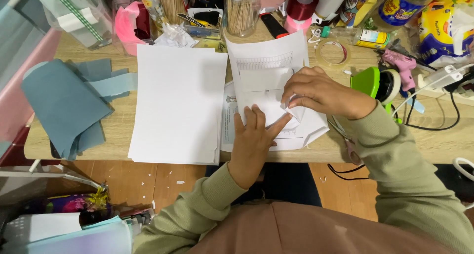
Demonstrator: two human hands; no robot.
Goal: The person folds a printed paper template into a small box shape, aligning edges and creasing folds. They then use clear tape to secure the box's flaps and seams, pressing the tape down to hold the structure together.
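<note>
In the head view, a folded white paper sheet [276,103] is seen lying on the wooden counter [123,130], just right of the middle and close to the near edge. The left hand [254,138] is laid flat on the lower part of this sheet, its fingers spread and its grip released, so that the paper is pressed down rather than grasped. The right hand [321,93] is placed on the sheet's right side, and a folded corner of the paper is pinched between its thumb and fingertips; its grip is thus clenched on the sheet. Both forearms are covered by olive-green sleeves.

Just left of the folded sheet, a stack of blank white paper [177,103] is set, touching or slightly overlapping a printed sheet beneath. Further left, pieces of blue-grey felt [69,103] are spread near the counter's edge. To the right of the right hand, a green tape dispenser [377,83] is found, with a pink glue gun [402,66] just behind it and a roll of clear tape [333,53] near the back. A jar of wooden sticks [242,9] is stood at the rear.
</note>
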